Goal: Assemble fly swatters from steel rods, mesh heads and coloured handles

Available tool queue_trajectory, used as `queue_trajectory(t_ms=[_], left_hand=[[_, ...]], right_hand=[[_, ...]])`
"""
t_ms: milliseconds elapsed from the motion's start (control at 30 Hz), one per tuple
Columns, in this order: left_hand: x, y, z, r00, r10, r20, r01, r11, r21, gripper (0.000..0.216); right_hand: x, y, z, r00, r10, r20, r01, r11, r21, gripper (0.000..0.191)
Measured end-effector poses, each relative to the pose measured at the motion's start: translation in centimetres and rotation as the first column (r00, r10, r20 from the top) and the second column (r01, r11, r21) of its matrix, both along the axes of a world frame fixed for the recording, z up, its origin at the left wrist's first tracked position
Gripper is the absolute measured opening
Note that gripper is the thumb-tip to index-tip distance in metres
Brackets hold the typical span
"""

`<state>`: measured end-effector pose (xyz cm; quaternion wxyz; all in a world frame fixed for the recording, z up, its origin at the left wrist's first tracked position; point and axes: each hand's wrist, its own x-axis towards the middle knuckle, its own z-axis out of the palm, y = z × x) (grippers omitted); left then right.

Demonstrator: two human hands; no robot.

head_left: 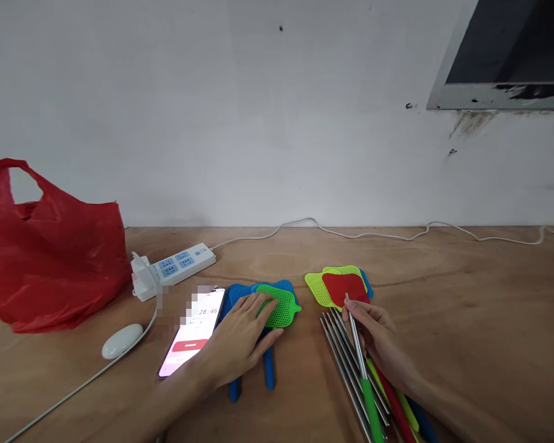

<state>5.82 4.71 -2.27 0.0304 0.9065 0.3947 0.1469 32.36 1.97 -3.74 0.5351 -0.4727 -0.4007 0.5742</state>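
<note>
My left hand (pixel 242 335) lies flat, fingers spread, on a pile of fly-swatter heads: a green mesh head (pixel 281 306) over blue ones (pixel 240 294), with blue handles (pixel 268 369) sticking out toward me. My right hand (pixel 373 338) pinches a thin metal rod with a green grip (pixel 364 375), its tip pointing at a red mesh head (pixel 344 288). That red head tops a stack of yellow-green heads (pixel 316 288). Several more metal rods (pixel 339 351) with coloured grips lie under my right hand.
A lit phone (pixel 194 335) lies left of my left hand. Behind it sit a white power strip (pixel 175 267), a white oval device (pixel 121 340) on a cable, and a red plastic bag (pixel 50 252). A white cable (pixel 373 235) runs along the wall.
</note>
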Motion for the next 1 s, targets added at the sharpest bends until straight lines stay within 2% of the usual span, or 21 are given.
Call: queue_trajectory(t_ms=[100,267,467,633,800,1000], left_hand=[[-0.1,0.0,0.0,1.0,-0.027,-0.006,0.026,0.999,-0.037,0.043],[0.0,-0.5,-0.1,1.0,-0.002,0.025,0.004,0.999,-0.053,0.039],[-0.5,-0.3,-1.1,0.999,0.032,-0.028,-0.034,0.998,-0.049,0.065],[-1.0,-0.1,-1.5,0.998,0.038,-0.057,-0.041,0.998,-0.045,0.07],[-1.4,0.2,-2.2,0.997,0.068,-0.027,-0.067,0.998,0.012,0.074],[-1.4,0.2,-2.6,0.993,0.116,-0.031,-0.117,0.992,-0.039,0.08]], right_hand=[[0.0,-0.2,0.2,1.0,-0.001,-0.016,0.0,1.0,-0.019,0.05],[-0.3,-0.2,0.8,0.999,-0.003,-0.039,0.004,1.0,0.027,0.052],[-0.1,0.3,0.5,0.994,0.105,-0.02,-0.104,0.993,0.05,0.052],[0.0,0.4,-0.3,0.983,0.184,0.014,-0.184,0.982,0.033,0.05],[0.2,0.6,-0.7,0.979,0.178,0.102,-0.18,0.984,0.008,0.052],[0.6,0.9,-0.7,0.983,0.168,0.073,-0.171,0.985,0.023,0.047]])
